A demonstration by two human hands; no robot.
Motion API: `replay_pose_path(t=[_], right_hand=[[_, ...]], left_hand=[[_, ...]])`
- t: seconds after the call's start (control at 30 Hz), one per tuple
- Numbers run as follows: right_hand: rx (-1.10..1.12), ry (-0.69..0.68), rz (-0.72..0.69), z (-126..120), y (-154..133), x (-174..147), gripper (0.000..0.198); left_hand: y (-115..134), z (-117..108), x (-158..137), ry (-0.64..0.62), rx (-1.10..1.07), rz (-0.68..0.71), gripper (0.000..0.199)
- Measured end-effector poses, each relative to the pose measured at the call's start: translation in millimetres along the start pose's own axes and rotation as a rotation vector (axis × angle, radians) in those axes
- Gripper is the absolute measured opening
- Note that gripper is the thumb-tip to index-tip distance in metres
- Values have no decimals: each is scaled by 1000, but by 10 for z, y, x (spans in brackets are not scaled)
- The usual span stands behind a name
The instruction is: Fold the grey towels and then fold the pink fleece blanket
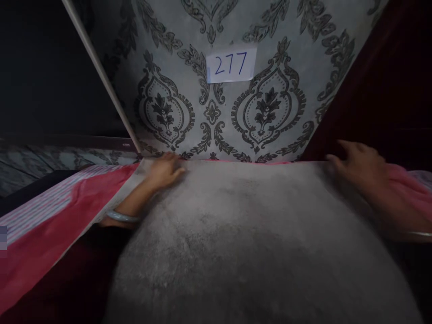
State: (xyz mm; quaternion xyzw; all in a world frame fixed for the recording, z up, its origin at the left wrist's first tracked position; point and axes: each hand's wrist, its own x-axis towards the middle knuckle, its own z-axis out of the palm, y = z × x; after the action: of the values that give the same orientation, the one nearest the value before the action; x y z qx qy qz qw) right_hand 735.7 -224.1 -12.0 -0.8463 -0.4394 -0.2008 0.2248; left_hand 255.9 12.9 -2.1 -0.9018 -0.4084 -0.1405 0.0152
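A wide grey cloth-like sheet [256, 211] with darker blotches spreads out before me, its far edge lying near the wall. My left hand [165, 171] rests at the sheet's far left corner, fingers forward and thumb held apart; the fingertips are dim. On the other side, my right hand [362, 164] is at the far right edge of the sheet, thumb and fingers spread and nothing visible in them. Whether it touches the sheet I cannot tell. A bangle [122, 216] circles my left wrist, and another band [420, 233] shows on the right.
Red cloth [84, 195] with a striped part lies at the left, and pink cloth [407, 184] at the right. Patterned wallpaper [212, 135] rises behind, bearing a paper marked 277 [231, 64]. A dark screen-like panel [57, 72] stands left; a dark red surface [381, 90] stands right.
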Motion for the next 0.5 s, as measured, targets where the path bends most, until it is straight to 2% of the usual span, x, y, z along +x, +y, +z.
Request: replay_pose_path(t=[0.07,0.13,0.2,0.23,0.3,0.4,0.5], right_hand=[[115,-121,-410,59,-402,-169,73],[191,-372,-751,205,-759,-403,71],[214,-569,-857,374,-949,-595,67],[208,-612,-840,448,-955,-644,65],[166,-608,-723,555,-785,-626,65],[80,-551,-479,623,-216,-421,66],[57,-497,-262,662,412,-267,60]], left_hand=[[296,190,-2,-140,-41,309,65],[496,378,-34,-269,-88,479,68],[509,503,-50,-323,-84,474,70],[437,532,-45,-324,-66,418,70],[169,528,-24,-308,-14,236,69],[-359,427,-41,-223,33,-39,66],[-781,327,-140,-114,33,-155,63]])
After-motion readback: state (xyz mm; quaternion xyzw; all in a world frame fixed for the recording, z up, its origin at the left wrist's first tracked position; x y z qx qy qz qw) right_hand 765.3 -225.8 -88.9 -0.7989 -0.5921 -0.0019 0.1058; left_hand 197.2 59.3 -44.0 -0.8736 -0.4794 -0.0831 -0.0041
